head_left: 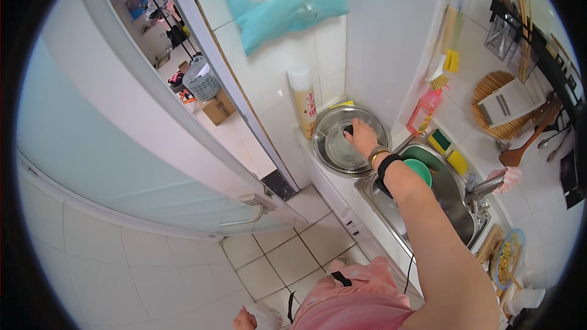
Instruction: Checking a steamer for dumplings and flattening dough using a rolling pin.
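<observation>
My right hand (362, 137) reaches out over the counter, its fingers closed around the black knob (348, 129) of a round glass lid (333, 150) with a metal rim. The lid lies flat at the far end of the counter; what is under it is hard to make out. At the lower edge, my left hand (245, 319) shows only in part, its fingers curled. Whatever it may hold is hidden. Beside it hangs something whitish (267, 316) that I cannot identify.
Right of the lid is a steel sink (449, 214) with a green bowl (419, 171) and a faucet (486, 188). A spray can (302, 101), a pink bottle (424, 112) and sponges (456, 162) line the wall. A glass bowl of food (509, 258) stands nearer. A door (140, 146) is at left.
</observation>
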Action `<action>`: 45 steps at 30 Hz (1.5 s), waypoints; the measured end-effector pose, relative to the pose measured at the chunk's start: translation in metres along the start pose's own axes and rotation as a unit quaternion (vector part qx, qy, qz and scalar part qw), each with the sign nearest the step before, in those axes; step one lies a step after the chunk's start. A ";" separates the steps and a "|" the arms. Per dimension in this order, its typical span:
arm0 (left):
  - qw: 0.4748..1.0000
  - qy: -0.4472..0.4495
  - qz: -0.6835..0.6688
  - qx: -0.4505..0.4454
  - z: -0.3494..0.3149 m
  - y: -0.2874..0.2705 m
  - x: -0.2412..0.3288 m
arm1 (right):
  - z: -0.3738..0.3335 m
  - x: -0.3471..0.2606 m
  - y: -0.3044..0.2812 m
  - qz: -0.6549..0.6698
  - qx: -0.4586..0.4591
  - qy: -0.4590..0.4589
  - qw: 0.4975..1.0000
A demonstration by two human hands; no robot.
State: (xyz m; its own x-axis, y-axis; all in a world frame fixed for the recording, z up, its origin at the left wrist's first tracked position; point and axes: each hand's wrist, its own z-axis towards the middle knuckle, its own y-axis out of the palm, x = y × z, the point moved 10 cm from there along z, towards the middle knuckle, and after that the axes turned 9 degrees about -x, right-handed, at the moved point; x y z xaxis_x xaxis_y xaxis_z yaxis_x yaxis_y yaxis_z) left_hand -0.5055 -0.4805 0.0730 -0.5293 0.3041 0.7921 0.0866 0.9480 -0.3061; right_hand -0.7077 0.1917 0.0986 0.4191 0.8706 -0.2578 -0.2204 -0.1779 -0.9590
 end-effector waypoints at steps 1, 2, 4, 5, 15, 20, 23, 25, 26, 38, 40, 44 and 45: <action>1.000 -0.003 0.000 -0.002 0.000 0.004 0.001 | -0.002 0.003 -0.002 -0.002 0.017 -0.001 1.000; 1.000 -0.012 -0.005 -0.011 0.002 0.010 0.002 | -0.003 0.005 -0.001 -0.005 0.015 0.001 1.000; 0.999 -0.018 -0.006 -0.027 0.008 0.020 0.008 | -0.005 0.006 -0.003 -0.024 0.016 0.025 0.999; 0.999 -0.011 0.010 -0.051 0.013 0.026 0.012 | -0.008 0.006 -0.006 -0.027 0.017 0.032 0.999; 0.964 0.063 0.058 -0.252 0.057 0.128 0.093 | -0.113 -0.037 -0.095 0.056 0.074 -0.010 0.996; 0.916 0.068 0.117 -0.378 0.064 0.233 0.117 | -0.238 -0.030 -0.149 0.178 0.158 -0.007 0.971; 0.866 0.076 0.148 -0.471 0.054 0.301 0.121 | -0.319 -0.008 -0.166 0.230 0.116 0.080 0.963; 0.782 0.108 0.170 -0.590 0.026 0.359 0.119 | -0.395 0.015 -0.180 0.204 0.136 0.145 0.959; 0.730 0.128 0.192 -0.643 0.008 0.382 0.118 | -0.434 0.029 -0.182 0.210 0.129 0.203 0.948; 0.373 0.145 0.288 -0.870 -0.353 0.474 -0.015 | -0.931 0.010 -0.226 0.088 0.244 0.705 0.661; 0.293 0.165 0.346 -0.876 -0.428 0.459 -0.054 | -1.009 0.002 -0.227 -0.016 0.260 0.730 0.632; 0.277 0.155 0.371 -0.872 -0.495 0.460 -0.128 | -1.105 0.036 -0.213 0.011 0.283 0.727 0.626; 0.285 0.176 0.370 -0.867 -0.510 0.460 -0.134 | -1.120 0.049 -0.204 0.014 0.283 0.725 0.627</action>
State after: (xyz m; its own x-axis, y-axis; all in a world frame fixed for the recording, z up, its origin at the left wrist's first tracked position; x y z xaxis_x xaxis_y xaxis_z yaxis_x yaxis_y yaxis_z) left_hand 0.0360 -0.0371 0.0954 0.2661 0.1822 0.9466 0.5125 -0.8584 0.0212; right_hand 0.3438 -0.2431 0.1500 0.6775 -0.5360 -0.5037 -0.3514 0.3658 -0.8618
